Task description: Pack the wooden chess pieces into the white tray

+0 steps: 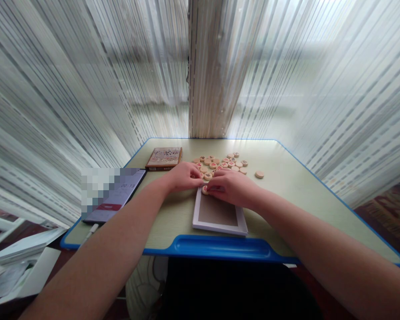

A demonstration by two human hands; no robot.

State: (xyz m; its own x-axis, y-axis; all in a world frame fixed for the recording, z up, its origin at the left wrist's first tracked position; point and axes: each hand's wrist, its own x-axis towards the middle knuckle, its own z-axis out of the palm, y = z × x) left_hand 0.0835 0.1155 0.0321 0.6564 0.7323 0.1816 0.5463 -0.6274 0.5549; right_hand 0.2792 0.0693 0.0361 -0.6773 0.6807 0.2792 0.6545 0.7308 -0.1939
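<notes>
Wooden Chinese chess pieces (231, 164) lie in a loose heap on the table, marked with red or black characters; some show blank backs. My right hand (231, 186) is closed, its fingertips on a red-marked chess piece (205, 190) at the far left corner of a shallow white-rimmed box tray (196, 218) with a brown bottom. Just beyond that corner, my left hand (186, 175) has thumb and forefinger pinched around the edge of another chess piece (202, 176) by the heap. Part of the heap is hidden behind both hands.
A printed Chinese chess box lid (164, 156) lies behind my left hand. At the left edge a tablet (116, 195) with a timer leans beside my forearm, a white cable (92, 230) near it. One piece (259, 174) sits apart at right. The blue-edged table (286, 178) meets striped curtains.
</notes>
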